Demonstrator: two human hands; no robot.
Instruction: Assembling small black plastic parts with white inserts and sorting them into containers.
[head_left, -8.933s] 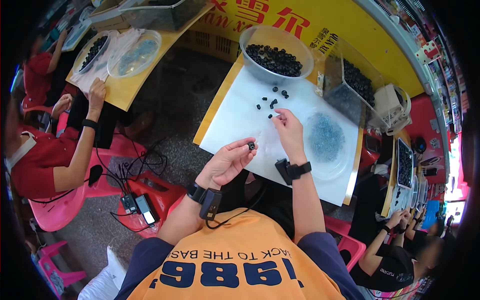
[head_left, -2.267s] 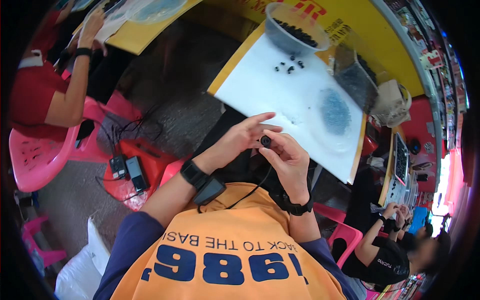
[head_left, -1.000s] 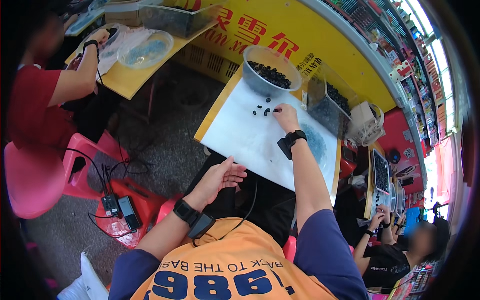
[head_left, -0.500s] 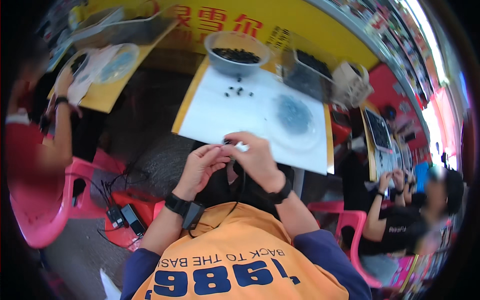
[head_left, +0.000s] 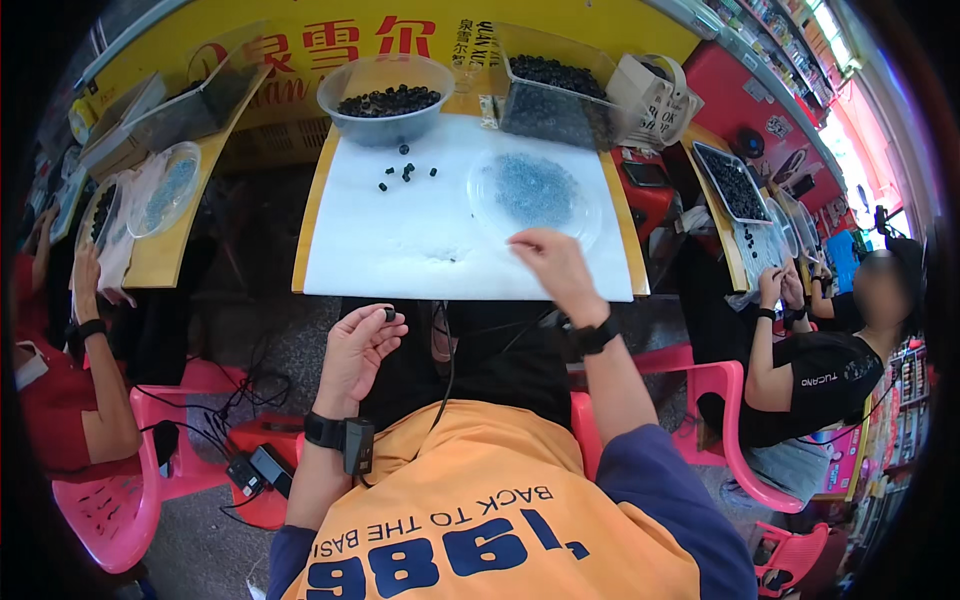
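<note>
My left hand (head_left: 358,350) is raised in front of the table's near edge, pinching a small black cylindrical piece (head_left: 389,314) between thumb and forefinger. Over the near part of the white mat, my right hand (head_left: 556,270) has its fingertips drawn together; whatever they might hold is hidden. It is beside the near rim of a clear round plate (head_left: 482,205). A heap of small pale-blue translucent pieces (head_left: 535,188) lies on that plate. Several loose black pieces (head_left: 407,172) are scattered on the mat, left of the plate.
At the back of the white mat (head_left: 370,240) stand a bowl (head_left: 385,128) and a clear bin (head_left: 560,115), both with black pieces. A cream bag (head_left: 652,100) is right of the bin. People work at side tables; pink chairs (head_left: 735,430) flank me.
My hands were together by the mat's near edge. They have parted: the right moved right toward the plate, the left stayed lower with the black piece. The view has shifted.
</note>
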